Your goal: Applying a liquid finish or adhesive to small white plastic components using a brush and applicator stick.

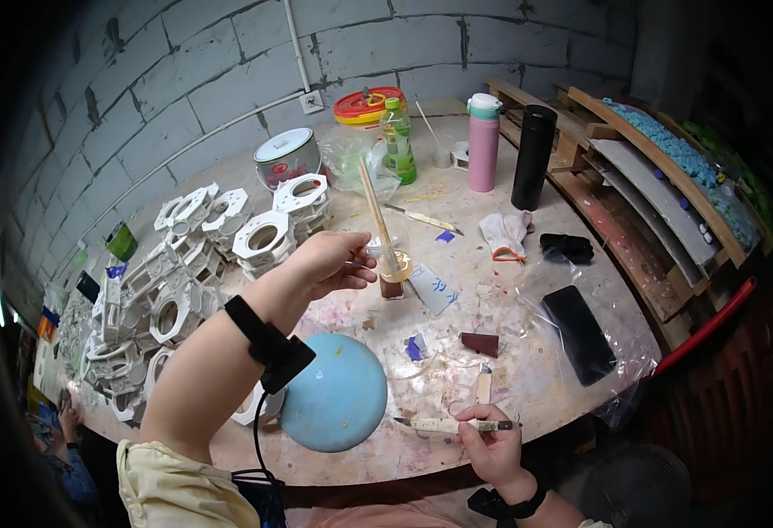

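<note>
My left hand (338, 262) reaches across the table with fingers curled against the side of a clear cup (407, 242), seemingly gripping it. Pale liquid shows in the cup, and several thin wooden sticks (371, 195) lean up out of it. Just below the cup is a small dark red block (391, 289). At the table's near edge, my right hand (492, 449) is closed on a slim tape-wrapped tool (439, 425) with a dark tip pointing left; its exact kind is unclear. A rounded light blue object (334, 392) sits between my arms.
White moulded parts (171, 317) are heaped on the left. Farther back stand a paint can (287, 157), green bottle (398, 145), pink flask (484, 145) and black flask (534, 158). A black phone (578, 334) lies right, beside wooden pallets (668, 185). Another person's hand (69, 418) shows far left.
</note>
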Demonstrator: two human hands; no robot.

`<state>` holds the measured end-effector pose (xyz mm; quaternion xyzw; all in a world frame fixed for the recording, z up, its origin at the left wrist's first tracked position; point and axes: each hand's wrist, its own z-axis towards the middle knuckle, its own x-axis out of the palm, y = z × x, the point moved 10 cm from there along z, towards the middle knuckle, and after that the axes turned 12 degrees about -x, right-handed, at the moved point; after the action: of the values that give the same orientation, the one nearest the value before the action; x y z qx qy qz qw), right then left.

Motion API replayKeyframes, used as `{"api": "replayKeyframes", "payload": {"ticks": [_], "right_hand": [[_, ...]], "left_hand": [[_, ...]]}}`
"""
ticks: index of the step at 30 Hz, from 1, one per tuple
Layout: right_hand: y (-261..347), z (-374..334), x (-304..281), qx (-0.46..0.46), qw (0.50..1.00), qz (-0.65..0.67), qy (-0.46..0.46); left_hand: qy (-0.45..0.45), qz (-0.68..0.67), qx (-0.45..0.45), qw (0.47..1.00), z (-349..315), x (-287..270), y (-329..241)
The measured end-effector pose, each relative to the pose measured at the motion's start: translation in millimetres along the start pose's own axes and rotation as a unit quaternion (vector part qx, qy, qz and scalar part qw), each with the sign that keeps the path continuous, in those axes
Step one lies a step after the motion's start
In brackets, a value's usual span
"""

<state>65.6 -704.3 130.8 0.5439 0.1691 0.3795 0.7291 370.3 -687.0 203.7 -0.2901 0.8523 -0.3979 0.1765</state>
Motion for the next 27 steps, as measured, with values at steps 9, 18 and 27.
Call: {"api": "replayKeyframes", "payload": {"ticks": [9,18,27], "right_hand": [[-14,-4,-13,0.014,1.000,0.001,-0.015],[-13,-4,-17,0.035,0.999,0.017,-0.015],[-19,-3,-16,0.033,0.999,0.007,-0.013]], "left_hand": [[-0.026,-0.002,-0.017,1.000,96,28,-11],[-0.051,-0.015,-0.008,0.999,143,30,-10],[-0.037,-0.026,0.016,0.999,161,30,-13]]}}
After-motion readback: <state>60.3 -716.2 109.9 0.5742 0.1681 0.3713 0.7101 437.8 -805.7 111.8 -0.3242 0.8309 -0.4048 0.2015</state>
